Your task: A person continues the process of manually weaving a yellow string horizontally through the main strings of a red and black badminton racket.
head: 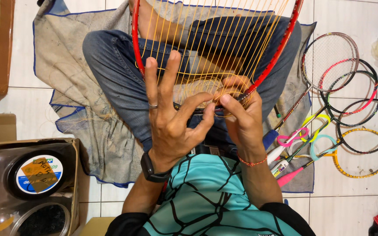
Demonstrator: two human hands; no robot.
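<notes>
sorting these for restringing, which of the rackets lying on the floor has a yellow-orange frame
The yellow-orange racket at the bottom right of the pile, nearest the camera. The other floor rackets have dark or pale frames with pink or green accents.

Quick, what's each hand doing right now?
Left hand: thumb and forefinger pinch the thin yellow string; other fingers spread.
Right hand: closed on the red-framed racket at its rim.

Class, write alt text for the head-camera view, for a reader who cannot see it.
A seated person's left hand and right hand pinch yellow string at the frame of a red racket held over their jeans-clad legs. More rackets lie on the tiled floor on the picture's right side, and string reels sit in a box on its left.
</notes>
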